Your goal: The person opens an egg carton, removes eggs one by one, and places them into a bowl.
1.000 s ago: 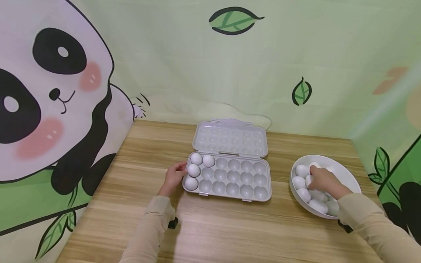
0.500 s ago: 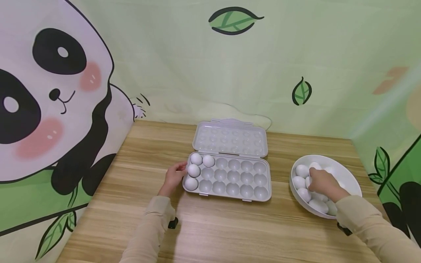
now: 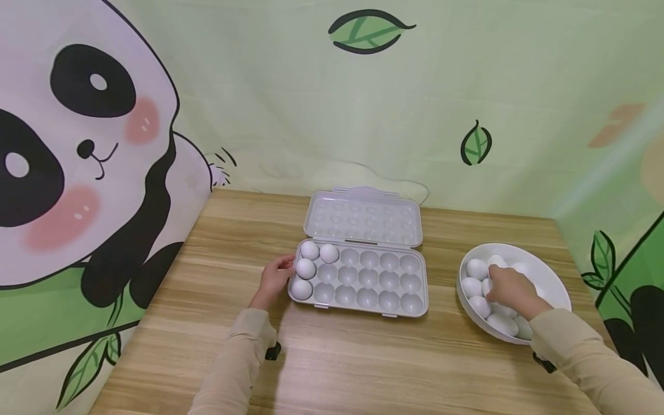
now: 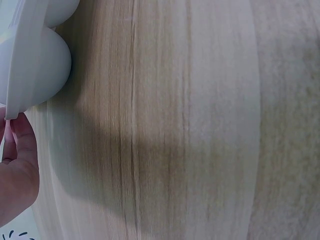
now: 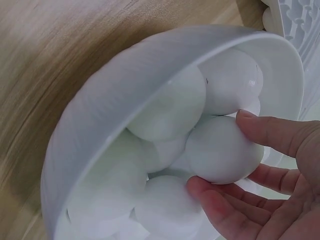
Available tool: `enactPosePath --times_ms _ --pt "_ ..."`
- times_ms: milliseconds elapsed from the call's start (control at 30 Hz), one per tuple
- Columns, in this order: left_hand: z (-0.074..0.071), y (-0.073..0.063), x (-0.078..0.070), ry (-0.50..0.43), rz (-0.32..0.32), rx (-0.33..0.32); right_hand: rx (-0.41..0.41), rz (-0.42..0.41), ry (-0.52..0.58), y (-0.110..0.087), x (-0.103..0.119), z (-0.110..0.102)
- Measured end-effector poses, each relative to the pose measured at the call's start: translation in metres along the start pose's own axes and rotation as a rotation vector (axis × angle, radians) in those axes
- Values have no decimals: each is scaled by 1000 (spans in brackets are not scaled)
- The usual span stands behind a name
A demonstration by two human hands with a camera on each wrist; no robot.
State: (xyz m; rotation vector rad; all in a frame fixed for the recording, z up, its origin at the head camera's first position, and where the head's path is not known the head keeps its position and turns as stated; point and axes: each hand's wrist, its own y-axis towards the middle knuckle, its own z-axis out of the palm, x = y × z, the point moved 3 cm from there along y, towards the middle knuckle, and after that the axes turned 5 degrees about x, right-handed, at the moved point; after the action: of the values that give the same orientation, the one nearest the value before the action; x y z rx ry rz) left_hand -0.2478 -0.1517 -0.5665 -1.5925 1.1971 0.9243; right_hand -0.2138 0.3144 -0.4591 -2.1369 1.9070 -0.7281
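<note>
A white plastic egg carton [image 3: 357, 279] lies on the table with its lid [image 3: 363, 218] folded back. White eggs fill its left column, and one more egg [image 3: 329, 253] sits second in the back row. My left hand [image 3: 274, 282] pinches the carton's left rim; the left wrist view shows the fingers [image 4: 24, 142] under that edge. To the right, my right hand [image 3: 510, 290] reaches into a white bowl [image 3: 552, 282] of eggs. In the right wrist view its thumb and fingers hold an egg [image 5: 222, 150] among the others.
A wooden table [image 3: 332, 363] carries everything. Behind it hangs a pale green cloth [image 3: 290, 104] printed with a panda and leaves. A thin cord [image 3: 394, 181] shows against the cloth behind the lid. Bare wood separates the carton from the bowl.
My right hand has shifted slightly inside the bowl, uncovering a little more of the eggs at the back. The left hand and the carton have stayed put.
</note>
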Motion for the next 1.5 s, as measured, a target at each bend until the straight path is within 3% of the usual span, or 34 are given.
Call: enactPosePath --times_ms 300,933,1233,1333,1500 --pt "0 -1 -1 -4 7 2 35 17 -20 0 -1 0" --pt "0 0 1 -3 8 -4 30 33 -32 -3 -2 -2" --pt "-1 -1 -1 -5 20 -7 -13 54 -61 -2 16 -24" --pt "-1 -1 0 -1 24 -8 -64 3 -53 4 33 -31" --pt "0 0 1 -4 13 -14 -208 -227 14 24 75 -28"
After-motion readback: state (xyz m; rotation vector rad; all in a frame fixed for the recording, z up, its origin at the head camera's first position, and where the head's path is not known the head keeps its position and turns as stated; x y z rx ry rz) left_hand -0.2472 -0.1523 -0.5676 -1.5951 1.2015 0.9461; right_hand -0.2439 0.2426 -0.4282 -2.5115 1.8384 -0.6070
